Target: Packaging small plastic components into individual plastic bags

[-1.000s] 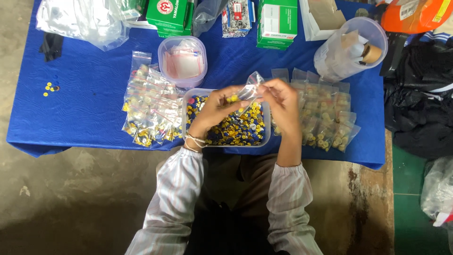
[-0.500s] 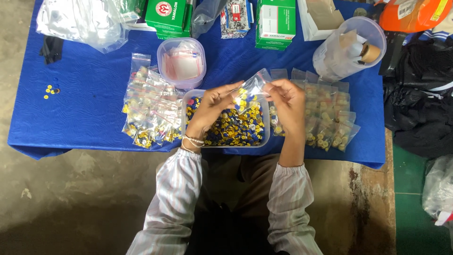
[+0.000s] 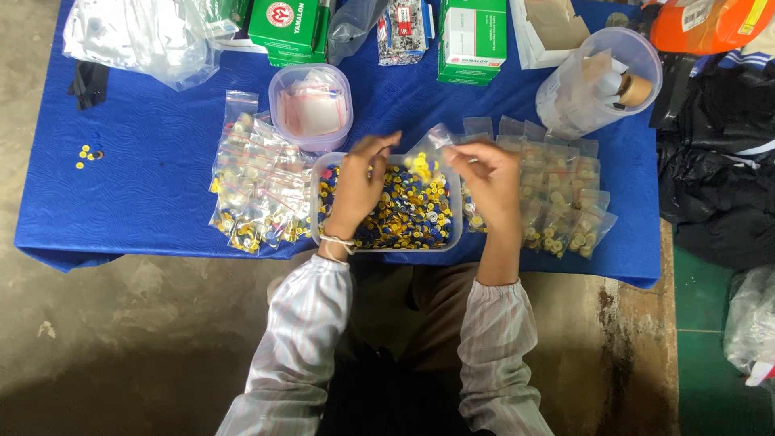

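Note:
A clear plastic tub full of small yellow, blue and white buttons sits at the table's near edge. My right hand pinches a small clear zip bag with a few yellow buttons in it, held just above the tub. My left hand hovers over the tub's left half, fingers spread and curled, a little apart from the bag. I cannot tell whether its fingertips hold a button.
Filled zip bags lie in a pile on the left and on the right. A round tub of empty bags, green boxes, a tall clear container and a blue tablecloth surround them.
My left hand has let go of the bag and dropped over the tub. The right hand keeps the bag, now holding yellow buttons.

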